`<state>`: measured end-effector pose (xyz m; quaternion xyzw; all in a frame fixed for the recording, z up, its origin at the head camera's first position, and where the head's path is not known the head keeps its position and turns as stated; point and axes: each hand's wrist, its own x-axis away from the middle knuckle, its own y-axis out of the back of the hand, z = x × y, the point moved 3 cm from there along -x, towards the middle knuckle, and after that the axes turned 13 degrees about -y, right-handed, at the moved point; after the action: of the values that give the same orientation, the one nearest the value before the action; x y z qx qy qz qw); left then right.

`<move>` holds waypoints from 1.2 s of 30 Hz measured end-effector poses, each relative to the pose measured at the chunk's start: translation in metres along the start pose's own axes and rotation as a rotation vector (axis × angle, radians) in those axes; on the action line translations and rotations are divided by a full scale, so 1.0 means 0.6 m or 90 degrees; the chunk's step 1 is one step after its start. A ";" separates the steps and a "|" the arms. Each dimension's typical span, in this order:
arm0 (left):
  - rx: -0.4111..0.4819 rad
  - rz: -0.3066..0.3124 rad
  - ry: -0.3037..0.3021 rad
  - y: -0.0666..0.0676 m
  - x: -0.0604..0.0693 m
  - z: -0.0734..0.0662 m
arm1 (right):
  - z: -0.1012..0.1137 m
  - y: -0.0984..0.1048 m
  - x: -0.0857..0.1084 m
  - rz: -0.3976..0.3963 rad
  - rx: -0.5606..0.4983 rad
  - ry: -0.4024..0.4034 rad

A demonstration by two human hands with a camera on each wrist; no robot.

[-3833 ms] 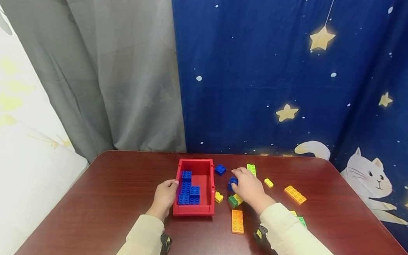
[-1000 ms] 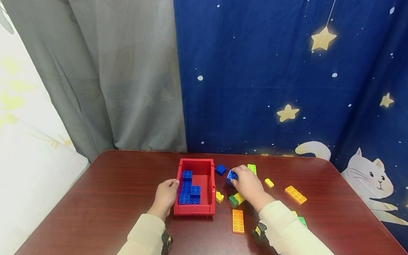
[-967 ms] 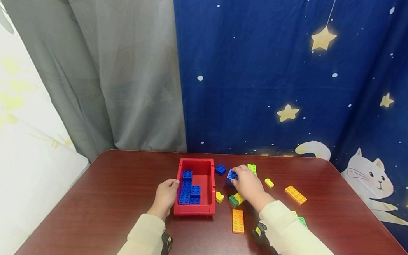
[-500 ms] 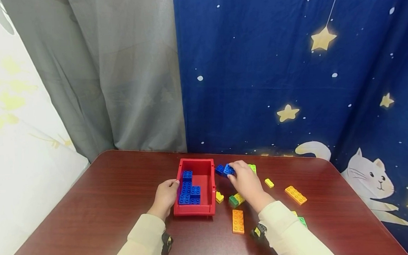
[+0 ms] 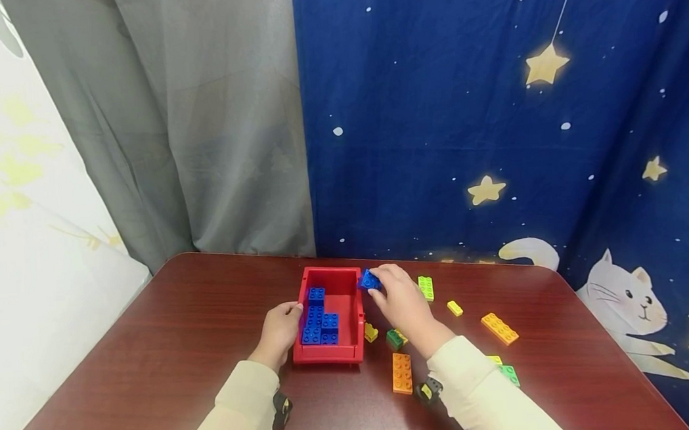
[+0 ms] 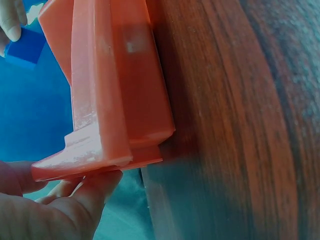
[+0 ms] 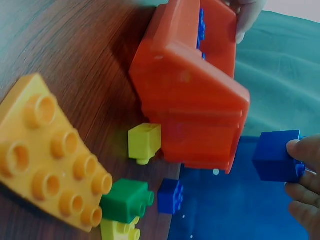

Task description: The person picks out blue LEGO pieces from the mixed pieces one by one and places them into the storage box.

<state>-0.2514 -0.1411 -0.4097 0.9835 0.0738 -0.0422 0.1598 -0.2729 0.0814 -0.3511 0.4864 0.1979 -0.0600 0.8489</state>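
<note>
My left hand (image 5: 278,331) grips the left rim of a red plastic box (image 5: 328,355), thumb on one side and fingers on the other in the left wrist view. Inside the box, several blue toy bricks (image 5: 315,319) lie along its left and front. My right hand (image 5: 406,306) pinches a blue toy brick (image 5: 369,280) at the box's right rim. The right wrist view shows that held brick (image 7: 276,157) raised off the table, between thumb and fingers. Another blue brick (image 7: 170,196) lies on the table beyond the box; in the head view it is hidden.
Right of the box lie a yellow brick (image 5: 370,332), a dark green brick (image 5: 395,339) by a partly hidden yellow one, and an orange brick (image 5: 401,373). Farther right are a lime brick (image 5: 425,288), a small yellow brick (image 5: 454,308), an orange-yellow brick (image 5: 499,328) and a green brick (image 5: 509,374).
My right hand has taken hold of the blue brick, lifted it and carried it left to the box's right rim. The left hand stays on the box.
</note>
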 end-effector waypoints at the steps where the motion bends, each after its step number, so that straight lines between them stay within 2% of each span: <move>1: -0.001 0.000 -0.001 0.000 0.000 0.000 | 0.003 0.000 0.000 0.001 -0.001 0.002; 8: -0.006 -0.004 -0.002 0.000 0.000 -0.002 | 0.018 -0.005 0.001 0.021 -0.002 0.006; 17: -0.002 -0.004 -0.006 0.000 -0.001 0.000 | 0.032 -0.018 0.000 0.030 0.000 0.036; 36: 0.003 -0.002 -0.005 0.001 -0.001 -0.004 | 0.051 -0.046 -0.006 0.102 0.040 0.052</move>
<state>-0.2517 -0.1409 -0.4074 0.9835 0.0747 -0.0468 0.1577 -0.2761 0.0404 -0.3580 0.5288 0.1911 0.0217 0.8267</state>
